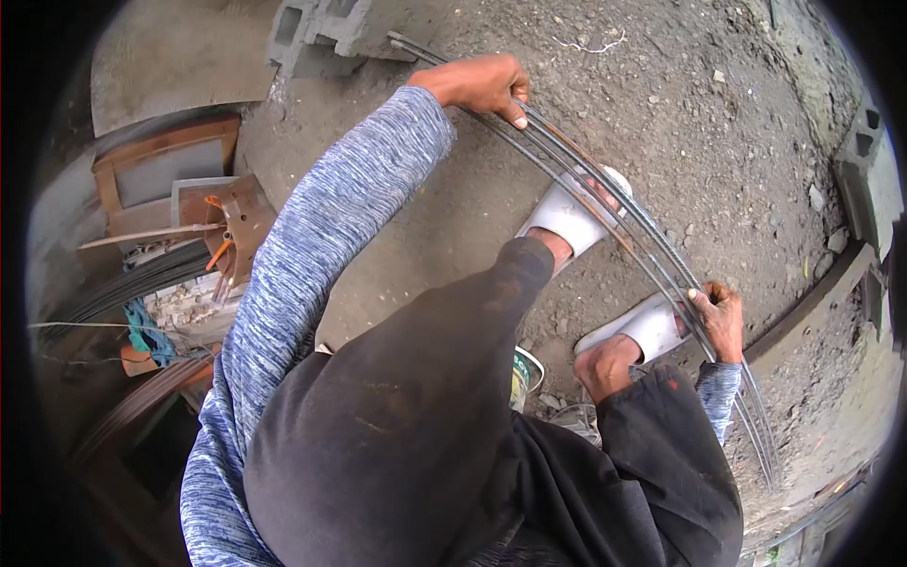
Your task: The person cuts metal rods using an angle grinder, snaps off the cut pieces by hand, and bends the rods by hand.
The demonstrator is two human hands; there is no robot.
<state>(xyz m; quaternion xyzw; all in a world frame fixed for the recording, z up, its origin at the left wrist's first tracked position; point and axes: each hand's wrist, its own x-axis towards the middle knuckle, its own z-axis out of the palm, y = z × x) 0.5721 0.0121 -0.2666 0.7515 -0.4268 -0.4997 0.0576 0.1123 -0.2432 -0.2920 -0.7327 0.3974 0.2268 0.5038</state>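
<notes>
My left hand (482,85) is closed around a bundle of thin steel rebar rods (652,229), its thumb lying along the near side. The rods run from the upper middle down to the lower right and look curved in this wide view. Farther along the same bundle, my right hand (720,319) grips it with the thumb pressed on top. Both feet, in white slides (572,213), are beneath the rods on the dirt ground. The far rod ends reach close to a grey concrete block (364,28).
On the left are a wooden frame (170,163), orange-handled tools (219,250), a stack of dark rods (142,282) and blue-green cloth (146,331). Another concrete block (862,175) and a plank (812,302) stand at the right. A bucket (522,378) is between my legs.
</notes>
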